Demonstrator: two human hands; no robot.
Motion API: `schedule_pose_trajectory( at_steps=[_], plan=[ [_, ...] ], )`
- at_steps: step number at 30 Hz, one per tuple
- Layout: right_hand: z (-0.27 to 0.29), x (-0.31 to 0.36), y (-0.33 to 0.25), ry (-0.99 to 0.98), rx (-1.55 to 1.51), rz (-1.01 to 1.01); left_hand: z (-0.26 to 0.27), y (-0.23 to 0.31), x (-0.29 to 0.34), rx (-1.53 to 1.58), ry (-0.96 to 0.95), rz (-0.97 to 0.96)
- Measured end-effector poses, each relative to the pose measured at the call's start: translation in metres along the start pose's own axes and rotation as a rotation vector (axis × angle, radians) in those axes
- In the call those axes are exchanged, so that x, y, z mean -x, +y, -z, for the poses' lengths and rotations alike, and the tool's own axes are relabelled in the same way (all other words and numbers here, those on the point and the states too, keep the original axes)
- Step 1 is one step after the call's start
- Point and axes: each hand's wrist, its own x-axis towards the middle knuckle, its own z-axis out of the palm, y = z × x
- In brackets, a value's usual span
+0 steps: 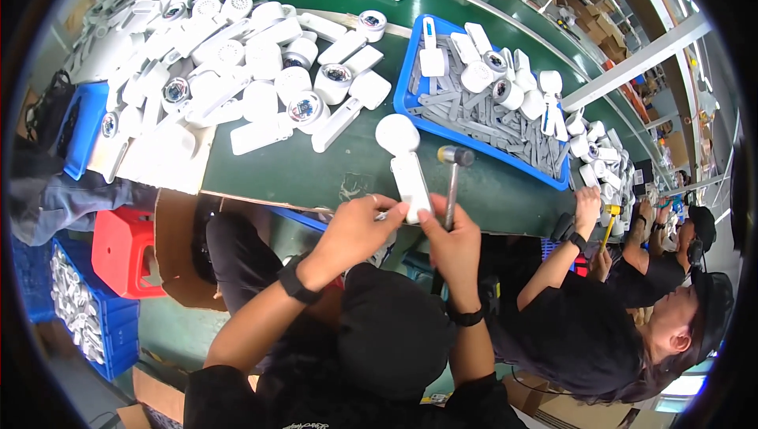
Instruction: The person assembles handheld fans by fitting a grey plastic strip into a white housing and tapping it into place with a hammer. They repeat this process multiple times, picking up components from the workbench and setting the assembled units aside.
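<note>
Over the near edge of the green bench I hold a white handheld fan [410, 180], its round head pointing away from me. My left hand [359, 230] pinches the lower end of its handle from the left; a small greyish bit shows by those fingers, too small to name. With thumb and fingers my right hand [455, 243] closes on the same end from the right. That hand also keeps a hammer [452, 196] upright between its fingers, the head just right of the fan. Just beyond is a blue tray [489, 174] of grey plastic strips [458, 109], with several white fans on top.
A large heap of white fans [260, 58] covers the bench's left. More fans [604, 160] lie right of the tray. At right, a co-worker's hand [587, 209] is near a yellow-handled hammer [611, 220]. A red stool [122, 251] and blue crate [99, 310] stand lower left.
</note>
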Motion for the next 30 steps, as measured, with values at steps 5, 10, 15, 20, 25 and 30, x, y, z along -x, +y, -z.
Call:
schedule_pose_trajectory(
  at_steps=[5,10,15,20,25,30],
  plan=[
    [0.022,-0.049,0.008,0.026,0.356,0.206,0.024,-0.012,0.010,0.717,-0.149,0.099],
    [0.021,-0.021,-0.010,-0.020,0.125,0.485,0.012,0.013,0.001,0.998,-0.124,-0.188],
    [0.009,0.008,-0.053,-0.343,-0.197,0.043,-0.008,0.021,-0.015,1.010,-0.210,-0.243],
    [0.035,-0.022,-0.032,-0.116,-0.201,-0.040,0.010,0.030,-0.020,0.270,0.209,-0.437],
    [0.049,-0.062,-0.021,-0.196,-0.202,-0.087,0.044,0.020,-0.060,-0.646,0.425,-0.824],
    [0.029,-0.073,-0.013,-0.218,-0.040,-0.060,0.047,0.003,-0.075,-0.621,0.282,-0.794]
  ],
)
